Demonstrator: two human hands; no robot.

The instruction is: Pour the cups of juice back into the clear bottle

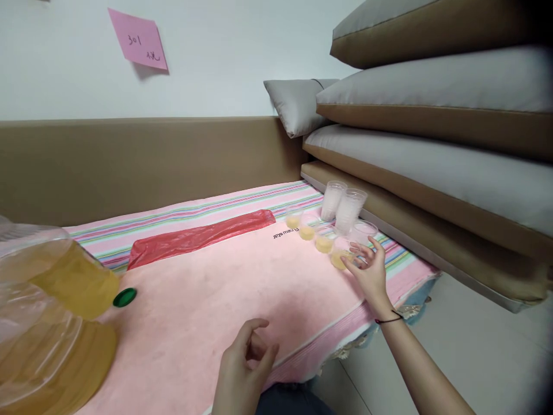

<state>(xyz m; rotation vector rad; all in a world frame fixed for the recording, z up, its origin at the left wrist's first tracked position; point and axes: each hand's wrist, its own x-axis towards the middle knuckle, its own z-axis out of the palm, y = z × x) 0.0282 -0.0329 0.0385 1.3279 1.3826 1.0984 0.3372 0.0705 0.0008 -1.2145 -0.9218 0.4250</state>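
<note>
My right hand (370,274) is curled round the nearest clear plastic cup (339,260), thumb on the near side and fingers beyond. A little yellow liquid covers this cup's bottom. Leading away from it is a row of similar cups with yellow liquid, among them one cup (324,245) and another cup (307,233). My left hand (248,357) hovers over the pink towel (185,334), fingers loosely bent, thumb apart, nothing held. Two stacks of nested cups (349,212) stand behind the row.
Large clear jugs of yellow liquid (56,357) stand at the left, beside a green cap (125,297). A crumpled red plastic bag (199,237) lies along the towel's far side. Thick cushions (432,124) are piled at the right, above the tiled floor (484,351).
</note>
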